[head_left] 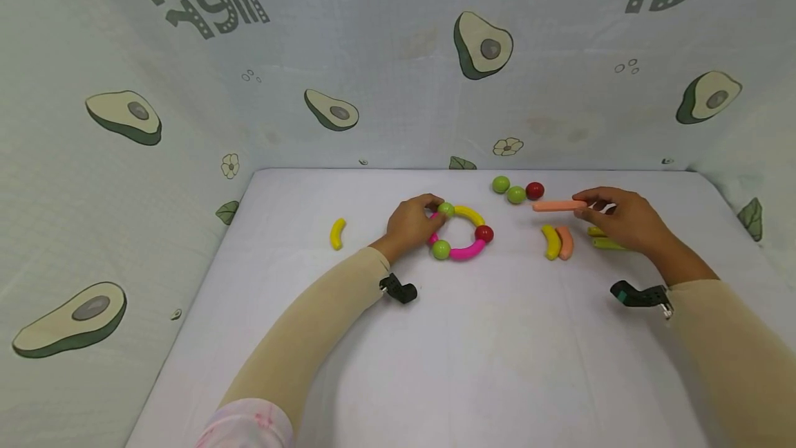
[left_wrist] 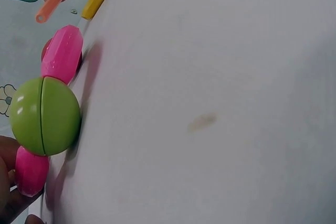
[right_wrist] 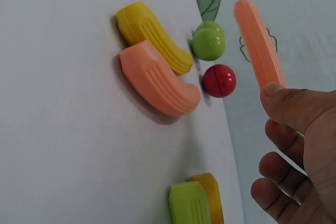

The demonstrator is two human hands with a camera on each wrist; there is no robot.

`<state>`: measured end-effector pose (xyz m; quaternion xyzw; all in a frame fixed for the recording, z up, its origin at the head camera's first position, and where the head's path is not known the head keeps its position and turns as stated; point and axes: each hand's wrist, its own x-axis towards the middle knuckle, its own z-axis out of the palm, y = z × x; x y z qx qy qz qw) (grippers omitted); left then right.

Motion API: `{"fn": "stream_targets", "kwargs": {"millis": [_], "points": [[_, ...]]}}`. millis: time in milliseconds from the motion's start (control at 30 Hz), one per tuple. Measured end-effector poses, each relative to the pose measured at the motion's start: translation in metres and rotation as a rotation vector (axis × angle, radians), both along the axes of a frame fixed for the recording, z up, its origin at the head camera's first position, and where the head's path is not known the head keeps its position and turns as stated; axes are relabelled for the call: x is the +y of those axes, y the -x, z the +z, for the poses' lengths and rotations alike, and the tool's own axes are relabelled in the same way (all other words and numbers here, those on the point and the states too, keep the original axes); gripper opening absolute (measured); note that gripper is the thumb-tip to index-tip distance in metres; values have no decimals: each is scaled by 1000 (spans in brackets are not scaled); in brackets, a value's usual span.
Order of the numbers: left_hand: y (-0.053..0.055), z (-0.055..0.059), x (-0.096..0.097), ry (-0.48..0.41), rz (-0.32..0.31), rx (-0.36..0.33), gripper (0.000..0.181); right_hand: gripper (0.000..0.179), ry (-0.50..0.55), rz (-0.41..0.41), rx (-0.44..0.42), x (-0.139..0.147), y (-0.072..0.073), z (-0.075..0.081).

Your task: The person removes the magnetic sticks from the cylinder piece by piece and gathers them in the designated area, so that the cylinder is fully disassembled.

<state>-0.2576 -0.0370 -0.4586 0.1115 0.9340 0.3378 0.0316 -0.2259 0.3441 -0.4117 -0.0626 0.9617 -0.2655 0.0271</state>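
Note:
My left hand (head_left: pixel 412 223) grips the left side of a ring made of toy rods and balls, at a pink curved rod (left_wrist: pixel 32 171) below the upper green ball (head_left: pixel 446 209). The ring also has a yellow curved rod (head_left: pixel 469 214), a red ball (head_left: pixel 484 234), a lower pink curved rod (head_left: pixel 466 252) and a lower green ball (head_left: pixel 441 249). My right hand (head_left: pixel 628 218) pinches one end of a straight orange rod (right_wrist: pixel 260 45), held above the table. Below that hand lie a yellow curved rod (right_wrist: pixel 152 35) and an orange curved rod (right_wrist: pixel 160 80), side by side.
Two loose green balls (head_left: pixel 501 184) and a red ball (head_left: pixel 535 191) sit near the table's back edge. Partly under my right hand lie a yellow rod (head_left: pixel 595 231) and a light green rod (head_left: pixel 606 244). One yellow curved rod (head_left: pixel 337 234) lies to the left.

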Motion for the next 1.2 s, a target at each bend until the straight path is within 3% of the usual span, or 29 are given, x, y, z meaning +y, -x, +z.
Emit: {"fn": "stream_targets", "kwargs": {"millis": [767,1200], "points": [[0,2,0,-11,8,0,35,58,-64,-73,-21,52,-9,-8],[0,0,0,-1,0,3,35,52,-85,-77,-18,75,-13,-14]]}}
